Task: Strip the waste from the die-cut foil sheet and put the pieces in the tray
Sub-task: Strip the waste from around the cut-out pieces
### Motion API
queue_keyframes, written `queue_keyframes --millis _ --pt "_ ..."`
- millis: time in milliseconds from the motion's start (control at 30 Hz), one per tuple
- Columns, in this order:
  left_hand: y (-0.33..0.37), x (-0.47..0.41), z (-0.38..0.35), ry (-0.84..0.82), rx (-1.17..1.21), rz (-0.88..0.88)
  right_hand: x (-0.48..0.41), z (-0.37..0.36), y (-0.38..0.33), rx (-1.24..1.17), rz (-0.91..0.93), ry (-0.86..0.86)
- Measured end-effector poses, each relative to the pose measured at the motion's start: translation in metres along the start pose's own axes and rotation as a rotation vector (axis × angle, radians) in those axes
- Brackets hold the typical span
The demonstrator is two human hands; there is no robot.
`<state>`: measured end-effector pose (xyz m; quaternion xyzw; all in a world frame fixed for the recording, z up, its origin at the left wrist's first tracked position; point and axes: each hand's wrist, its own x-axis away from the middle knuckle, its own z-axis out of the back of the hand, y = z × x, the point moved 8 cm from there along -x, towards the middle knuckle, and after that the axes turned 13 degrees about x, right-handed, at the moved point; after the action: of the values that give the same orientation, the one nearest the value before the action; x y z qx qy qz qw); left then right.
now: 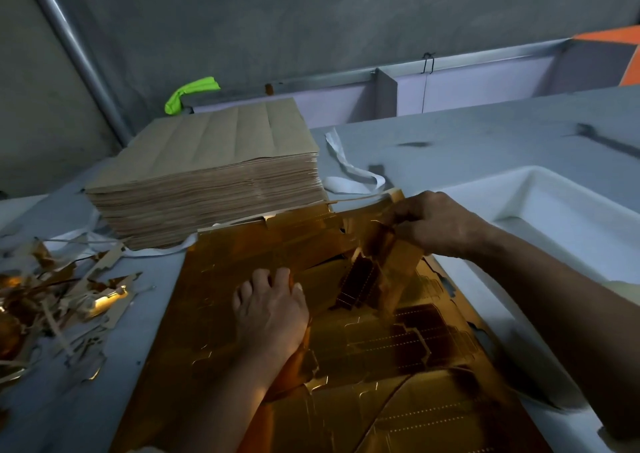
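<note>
foil sheet (214, 314): btm cut off | scrap pile (69, 297): L cut off | tray (512, 200): partly behind R arm (554, 297)

Lying flat on the worktop (485, 134), gold and glossy: sheet (207, 314), showing die-cut outlines and dotted perforations, its far right part lifting and buckling upward. Sitting just beside its right edge, open side up: white tray (540, 182). Piling loosely on the left, apart from the sheet: scrap (69, 297), gold and brown strips.

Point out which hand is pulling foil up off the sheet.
The right hand, near the white tray: it grips a lifted foil strip. The left hand just lies flat on the gold sheet.
</note>
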<state>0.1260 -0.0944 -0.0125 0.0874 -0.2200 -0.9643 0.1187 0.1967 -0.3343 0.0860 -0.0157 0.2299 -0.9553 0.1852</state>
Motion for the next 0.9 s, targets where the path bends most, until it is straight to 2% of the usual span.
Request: queue_keyframes --millis 200,267,333,400,500,600,767,900 --pt "0.009 -0.014 0.01 -0.121 0.005 0.095 0.004 0.001 -0.008 0.093 0.04 0.019" --pt "0.031 -0.017 0.029 -0.038 0.091 0.014 0.005 0.0 -0.01 0.124 0.042 0.009" --pt "0.061 -0.016 0.044 0.005 0.274 -0.109 0.005 0.001 -0.011 0.132 0.046 0.008" --pt "0.089 -0.011 0.043 -0.123 0.478 -0.148 0.005 0.0 -0.012 0.122 0.052 0.009" --pt "0.117 -0.007 0.032 -0.331 0.752 -0.102 0.006 -0.001 -0.012 0.069 0.064 0.007" --pt "0.126 -0.004 0.025 -0.429 0.953 -0.064 0.007 -0.001 -0.012 -0.015 0.08 0.019" --pt "0.119 -0.009 0.031 -0.269 0.967 -0.015 0.006 -0.001 -0.012 -0.184 0.061 0.017" --pt "0.103 -0.012 0.036 -0.214 0.989 0.065 0.006 0.004 -0.005 -0.306 -0.003 0.062"
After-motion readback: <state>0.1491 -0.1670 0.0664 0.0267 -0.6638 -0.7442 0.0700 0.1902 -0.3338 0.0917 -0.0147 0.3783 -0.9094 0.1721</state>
